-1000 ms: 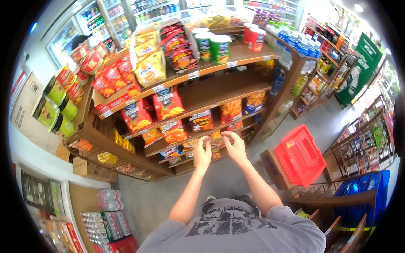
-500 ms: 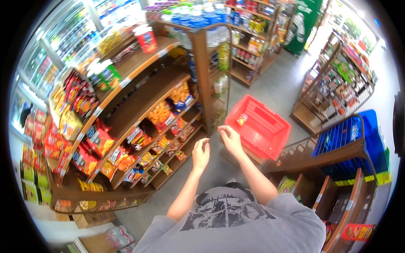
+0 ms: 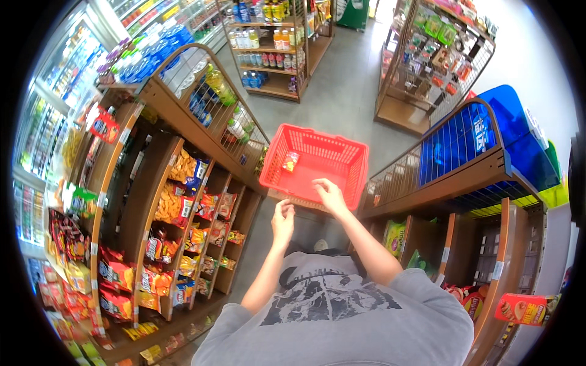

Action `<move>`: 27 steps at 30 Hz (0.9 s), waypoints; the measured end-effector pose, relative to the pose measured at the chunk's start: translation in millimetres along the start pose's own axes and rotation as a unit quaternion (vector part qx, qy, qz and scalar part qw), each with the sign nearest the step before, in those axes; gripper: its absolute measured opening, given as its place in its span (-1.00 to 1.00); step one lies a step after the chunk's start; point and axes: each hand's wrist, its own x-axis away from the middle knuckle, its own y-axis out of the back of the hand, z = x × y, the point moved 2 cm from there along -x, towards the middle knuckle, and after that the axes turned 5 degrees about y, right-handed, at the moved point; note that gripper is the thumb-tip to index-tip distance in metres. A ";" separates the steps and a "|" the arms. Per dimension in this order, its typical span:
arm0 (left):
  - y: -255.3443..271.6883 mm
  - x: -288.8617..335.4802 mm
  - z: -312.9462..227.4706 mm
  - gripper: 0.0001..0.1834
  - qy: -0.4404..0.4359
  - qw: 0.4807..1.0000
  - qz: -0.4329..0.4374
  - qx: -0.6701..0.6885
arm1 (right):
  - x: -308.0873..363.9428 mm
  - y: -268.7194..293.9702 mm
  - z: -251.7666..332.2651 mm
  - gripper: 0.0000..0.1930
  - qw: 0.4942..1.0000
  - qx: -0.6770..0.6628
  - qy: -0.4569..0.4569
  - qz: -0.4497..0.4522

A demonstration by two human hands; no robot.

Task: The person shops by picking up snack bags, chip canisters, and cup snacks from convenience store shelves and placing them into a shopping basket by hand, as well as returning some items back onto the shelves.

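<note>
A red plastic basket (image 3: 357, 146) sits on a low brown base in front of me, a little to the right. Inside it, toward the left, lies one small red-and-yellow snack packet (image 3: 290, 161). My right hand (image 3: 330, 196) is over the basket's near side, its fingers loosely curved and nothing seen in them. Lower and to the left, short of the basket, my left hand (image 3: 282, 222) is raised with loosely bent fingers, also with nothing visible in it. Whether either hand touches the basket I cannot tell.
Brown shelves (image 3: 113, 189) with several snack bags (image 3: 174, 204) stand to my left. Another shelf unit (image 3: 448, 244) stands right, with blue baskets (image 3: 488, 134) behind its wire end. Ahead are a drinks rack (image 3: 268, 46) and a goods rack (image 3: 427, 67) on grey floor (image 3: 336, 91).
My view has turned right, so the basket and shelves now appear farther left. My right hand now overlaps the basket's near side. Both hands keep nearly the same loose pose.
</note>
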 end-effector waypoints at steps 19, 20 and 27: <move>-26.5 -227.6 22.3 -0.58 0.073 0.988 0.120 -0.060 | -90.7 -2.5 -123.1 -0.75 0.975 -0.107 -0.180 -0.069; -36.1 -243.7 27.4 -0.58 0.079 0.987 0.124 -0.060 | -98.6 -1.2 -133.5 -0.75 0.974 -0.106 -0.187 -0.071; -63.9 -322.1 98.7 -0.46 0.127 0.949 0.157 -0.244 | -147.0 -37.6 -215.2 -0.69 0.939 -0.114 -0.324 -0.040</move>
